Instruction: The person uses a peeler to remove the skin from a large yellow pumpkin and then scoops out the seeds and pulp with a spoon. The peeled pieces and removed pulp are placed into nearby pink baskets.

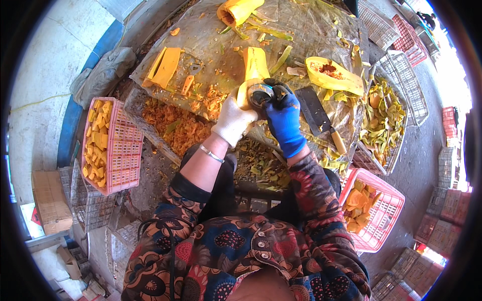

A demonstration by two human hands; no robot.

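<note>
My left hand (234, 116), in a white knit glove, grips the near end of a peeled yellow squash piece (255, 64) lying on the sheet-covered table. My right hand (282, 113), in a blue glove with black fingers, is closed around a round metal-rimmed tool (260, 95) held against the squash; its exact kind is unclear. Right of my hands lies a cleaver (313, 111) with a wooden handle. An opened squash half (335, 75) rests beyond it. Cut squash slabs (165, 67) and an orange-handled peeler (187, 84) lie to the left. A hollowed squash (237, 11) is at the far edge.
A pink crate of squash chunks (124, 146) stands at left, another pink crate (388, 222) at lower right. A crate of peelings (403, 124) stands right of the table. Scooped pulp (177, 122) fills a tray by the near left edge. Stacked crates line the right side.
</note>
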